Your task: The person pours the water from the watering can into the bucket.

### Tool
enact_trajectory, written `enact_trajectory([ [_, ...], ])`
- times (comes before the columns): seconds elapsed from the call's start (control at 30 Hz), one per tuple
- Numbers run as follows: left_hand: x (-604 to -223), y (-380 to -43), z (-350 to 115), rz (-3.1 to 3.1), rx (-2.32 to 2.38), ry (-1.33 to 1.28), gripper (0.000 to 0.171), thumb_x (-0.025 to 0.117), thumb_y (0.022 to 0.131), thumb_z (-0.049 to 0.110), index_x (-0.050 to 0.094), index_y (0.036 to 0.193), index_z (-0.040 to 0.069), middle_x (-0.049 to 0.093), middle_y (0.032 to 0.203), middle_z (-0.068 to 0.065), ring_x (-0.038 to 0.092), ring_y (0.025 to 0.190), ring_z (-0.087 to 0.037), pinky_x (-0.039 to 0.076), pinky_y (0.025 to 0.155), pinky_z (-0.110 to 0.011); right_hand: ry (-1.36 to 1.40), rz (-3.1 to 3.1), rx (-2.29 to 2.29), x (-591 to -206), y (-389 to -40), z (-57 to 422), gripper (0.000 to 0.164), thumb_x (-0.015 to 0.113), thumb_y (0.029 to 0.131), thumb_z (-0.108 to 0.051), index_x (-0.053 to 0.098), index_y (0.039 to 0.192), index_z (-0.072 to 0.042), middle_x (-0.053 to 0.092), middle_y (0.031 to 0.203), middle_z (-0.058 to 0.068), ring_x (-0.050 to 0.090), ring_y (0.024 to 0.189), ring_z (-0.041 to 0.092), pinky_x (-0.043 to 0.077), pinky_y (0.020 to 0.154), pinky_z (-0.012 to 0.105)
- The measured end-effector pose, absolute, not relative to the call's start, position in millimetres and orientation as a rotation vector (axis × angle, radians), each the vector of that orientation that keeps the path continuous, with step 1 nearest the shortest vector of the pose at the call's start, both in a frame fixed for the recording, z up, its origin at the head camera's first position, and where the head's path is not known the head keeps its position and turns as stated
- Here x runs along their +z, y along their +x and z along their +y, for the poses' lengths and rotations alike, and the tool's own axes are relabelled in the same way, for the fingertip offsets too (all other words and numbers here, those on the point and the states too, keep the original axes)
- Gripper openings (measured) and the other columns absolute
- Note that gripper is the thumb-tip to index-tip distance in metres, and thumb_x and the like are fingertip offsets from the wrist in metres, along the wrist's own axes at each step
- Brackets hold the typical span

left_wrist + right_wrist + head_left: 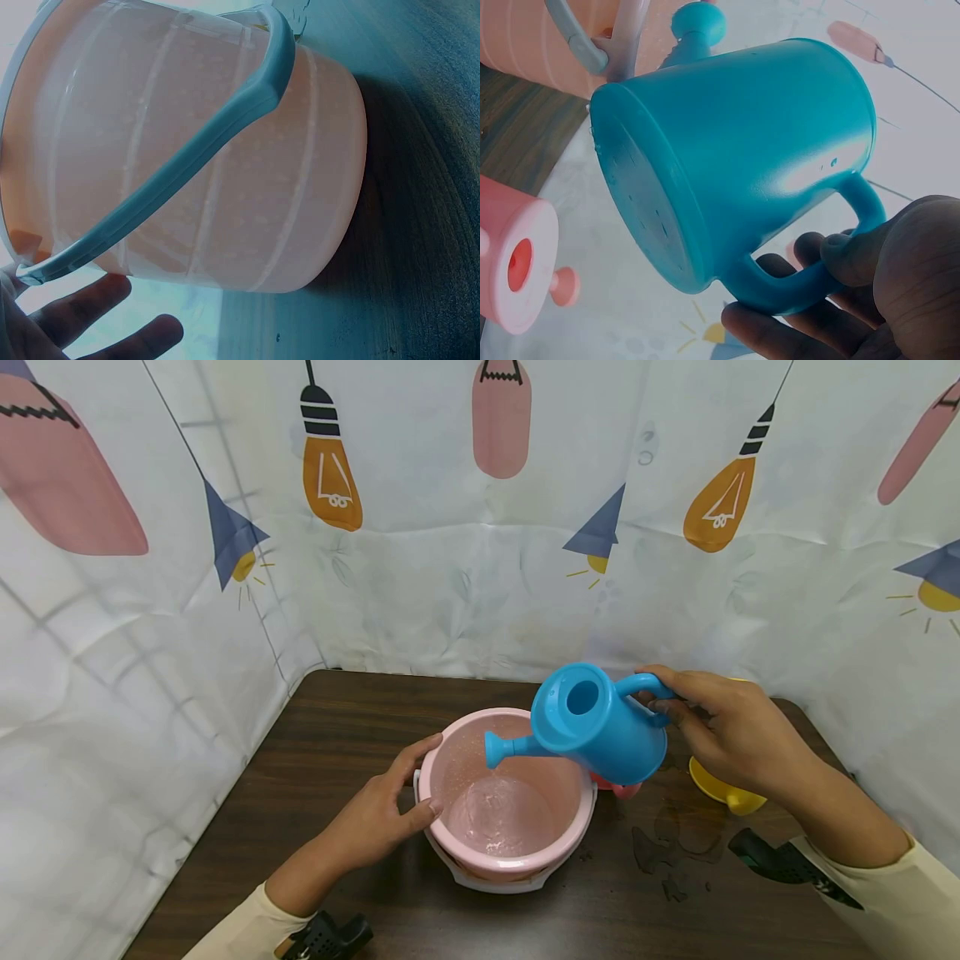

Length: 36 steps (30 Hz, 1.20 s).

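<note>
1. A white cloth point(420, 577) printed with lamps and bulbs rises behind and beside a dark wooden table point(322, 727).

2. The pink bucket point(502, 861) stands upright on the table, in front of the person, mouth up. Clear liquid seems to lie at its bottom. Its bail point(180, 163) hangs down against the outside wall.

3. The left hand point(386, 810) holds the bucket's left side, thumb over the rim; in the left wrist view, 2 fingers extend loosely outside the wall.

4. The right hand point(731, 718) grips the handle point(637, 683) of the blue can point(615, 735), fingers curled around it. The can is raised off the table, at the bucket's right side.

5. The key relation is spout to mouth. The can's long axis slants, base low at the right, top leaning left toward the bucket; the spout point(517, 746) points left, its tip over the bucket's mouth. From the right hand, the bucket lies left and slightly nearer the person; the left hand, touching it, is the closer of the 2. Whether liquid is leaving the spout cannot be told.

6. Nearby are a pink can point(540, 247), partly hidden in the head view, a yellow piece point(738, 799) below the right hand, and wet patches point(652, 847) on the wood.
</note>
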<state>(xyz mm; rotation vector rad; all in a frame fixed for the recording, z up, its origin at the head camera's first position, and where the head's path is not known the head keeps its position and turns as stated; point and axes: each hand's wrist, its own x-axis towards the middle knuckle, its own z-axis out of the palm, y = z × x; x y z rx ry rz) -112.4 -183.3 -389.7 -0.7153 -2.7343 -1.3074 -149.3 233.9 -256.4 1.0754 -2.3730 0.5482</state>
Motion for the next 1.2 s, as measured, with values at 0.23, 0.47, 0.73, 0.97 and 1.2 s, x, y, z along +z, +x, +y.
enact_trajectory([
  [0.23, -389.3, -112.3, -183.1, -2.728, -1.313, -0.724, 0.075, 0.065, 0.096, 0.038, 0.026, 0.160, 0.036, 0.063, 0.132, 0.001, 0.061, 0.117, -0.021, 0.050, 0.089, -0.051, 1.079, -2.357, 0.566, -258.0, -150.6, 234.4, 0.064, 0.075, 0.079, 0.019, 0.063, 0.138, -0.003, 0.073, 0.117, 0.012, 0.073, 0.097, 0.032, 0.057, 0.074, 0.047],
  [0.47, -391.5, -113.4, -183.8, -2.732, -1.297, -0.722, 0.075, 0.064, 0.096, 0.039, 0.026, 0.160, 0.035, 0.063, 0.133, 0.000, 0.061, 0.118, -0.023, 0.050, 0.089, -0.054, 1.081, -2.365, 0.553, -257.3, -150.4, 234.4, 0.063, 0.074, 0.080, 0.018, 0.063, 0.138, -0.003, 0.073, 0.117, 0.011, 0.073, 0.099, 0.031, 0.057, 0.075, 0.046],
  [0.73, -391.2, -112.7, -184.2, -2.733, -1.297, -0.720, 0.074, 0.064, 0.096, 0.041, 0.026, 0.160, 0.035, 0.063, 0.133, -0.002, 0.062, 0.118, -0.025, 0.050, 0.088, -0.055, 1.078, -2.368, 0.538, -257.0, -150.3, 234.7, 0.065, 0.074, 0.079, 0.019, 0.062, 0.139, -0.004, 0.073, 0.118, 0.011, 0.073, 0.099, 0.030, 0.057, 0.076, 0.043],
  [0.97, -389.8, -112.3, -183.1, -2.743, -1.312, -0.697, 0.074, 0.065, 0.096, 0.039, 0.026, 0.160, 0.036, 0.063, 0.133, -0.002, 0.061, 0.118, -0.025, 0.050, 0.089, -0.055, 1.073, -2.370, 0.527, -256.0, -149.8, 233.8, 0.065, 0.073, 0.081, 0.018, 0.062, 0.141, -0.006, 0.073, 0.119, 0.008, 0.073, 0.101, 0.027, 0.054, 0.082, 0.028],
  [1.2, -388.9, -111.5, -182.8, -2.745, -1.325, -0.689, 0.075, 0.065, 0.096, 0.039, 0.027, 0.160, 0.037, 0.063, 0.134, -0.002, 0.061, 0.118, -0.025, 0.049, 0.088, -0.056, 1.073, -2.369, 0.520, -255.4, -150.0, 233.8, 0.065, 0.072, 0.082, 0.017, 0.061, 0.141, -0.006, 0.073, 0.120, 0.008, 0.073, 0.101, 0.027, 0.054, 0.082, 0.030],
])
